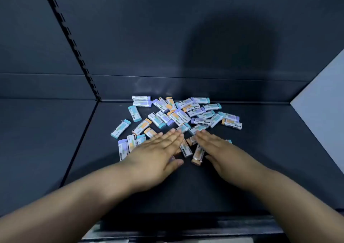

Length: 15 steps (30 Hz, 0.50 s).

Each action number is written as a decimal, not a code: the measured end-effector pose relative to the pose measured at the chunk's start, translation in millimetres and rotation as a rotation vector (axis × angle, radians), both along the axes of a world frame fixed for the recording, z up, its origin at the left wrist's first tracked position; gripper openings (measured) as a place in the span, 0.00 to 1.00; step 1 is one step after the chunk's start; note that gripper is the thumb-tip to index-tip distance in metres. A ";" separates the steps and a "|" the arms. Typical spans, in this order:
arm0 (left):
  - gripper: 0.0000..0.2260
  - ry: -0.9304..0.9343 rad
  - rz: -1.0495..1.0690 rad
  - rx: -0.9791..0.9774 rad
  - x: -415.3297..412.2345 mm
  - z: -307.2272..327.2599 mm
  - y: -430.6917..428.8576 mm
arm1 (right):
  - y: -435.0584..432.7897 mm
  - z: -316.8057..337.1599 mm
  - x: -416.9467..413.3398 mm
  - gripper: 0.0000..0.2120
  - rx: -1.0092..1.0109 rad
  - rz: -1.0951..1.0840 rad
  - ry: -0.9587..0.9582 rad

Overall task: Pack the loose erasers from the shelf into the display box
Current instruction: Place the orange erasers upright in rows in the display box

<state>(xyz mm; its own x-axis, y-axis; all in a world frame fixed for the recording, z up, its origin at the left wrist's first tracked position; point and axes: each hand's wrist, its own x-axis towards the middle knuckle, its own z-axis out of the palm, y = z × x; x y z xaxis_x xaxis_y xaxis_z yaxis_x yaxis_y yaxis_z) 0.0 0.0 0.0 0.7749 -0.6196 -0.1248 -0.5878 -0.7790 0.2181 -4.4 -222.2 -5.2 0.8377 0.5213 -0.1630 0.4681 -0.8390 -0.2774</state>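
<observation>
Several loose erasers (178,115) in white sleeves with teal, orange or purple ends lie scattered over the dark shelf (279,149). My left hand (158,153) lies flat, palm down, over the near left part of the pile, fingers together and pointing forward. My right hand (217,149) lies flat the same way over the near right part, its fingertips touching an eraser. An orange-ended eraser (197,154) lies between the two hands. Some erasers are hidden under my palms. No display box is in view.
A dark back panel (167,38) rises behind the pile, with a slotted upright (74,43) at the left. A light side panel (322,101) closes the shelf on the right. The shelf's front edge (186,229) runs below my forearms.
</observation>
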 end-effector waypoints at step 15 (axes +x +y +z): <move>0.27 -0.053 0.174 -0.136 9.2 -5.0 -21.9 | -8.2 -14.6 -1.4 0.06 -0.056 0.097 -0.453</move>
<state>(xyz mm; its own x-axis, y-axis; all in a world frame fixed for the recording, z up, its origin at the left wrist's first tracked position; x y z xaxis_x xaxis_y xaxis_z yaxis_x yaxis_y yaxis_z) 9.2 -21.9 -5.0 0.8747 -0.4847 -0.0059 -0.4608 -0.8351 0.3005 -5.8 -230.5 -19.8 0.7788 0.6016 0.1776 0.6087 -0.7932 0.0175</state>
